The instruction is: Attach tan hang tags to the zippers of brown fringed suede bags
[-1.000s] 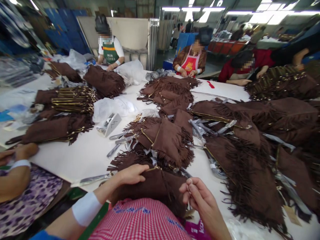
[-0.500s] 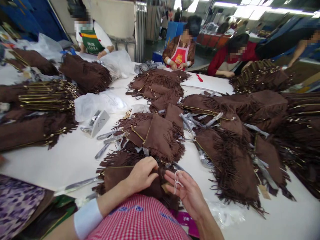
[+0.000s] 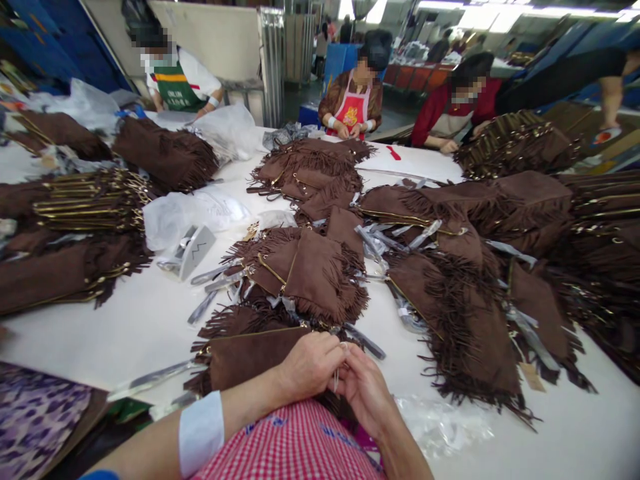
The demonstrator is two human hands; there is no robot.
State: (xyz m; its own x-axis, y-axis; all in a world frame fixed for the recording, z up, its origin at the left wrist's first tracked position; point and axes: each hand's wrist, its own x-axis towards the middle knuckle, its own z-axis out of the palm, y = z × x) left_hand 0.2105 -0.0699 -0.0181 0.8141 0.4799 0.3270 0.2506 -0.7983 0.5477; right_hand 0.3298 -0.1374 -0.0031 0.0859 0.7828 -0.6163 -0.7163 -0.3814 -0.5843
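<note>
My left hand (image 3: pixel 313 363) and my right hand (image 3: pixel 364 380) meet fingertip to fingertip over the near edge of a brown fringed bag (image 3: pixel 253 357). A thin white string (image 3: pixel 336 379) hangs between them, pinched in the right fingers. The left fingers are closed at the same spot, where a bit of the string shows at their tips. Part of the bag is hidden under my hands and forearms. Just beyond lies another brown fringed bag (image 3: pixel 317 270) with a gold zip, on top of a pile.
More brown fringed bags (image 3: pixel 465 320) are heaped to the right, and stacked bags (image 3: pixel 60 273) lie left. A white block-like stand (image 3: pixel 196 253), clear plastic (image 3: pixel 445 427) and wrapped straps (image 3: pixel 203 303) lie on the white table (image 3: pixel 130 340). Several co-workers (image 3: pixel 353 110) work across it.
My hands were apart, with the string looped over the open fingers of my right hand. Now they have come together and the fingers close around the string.
</note>
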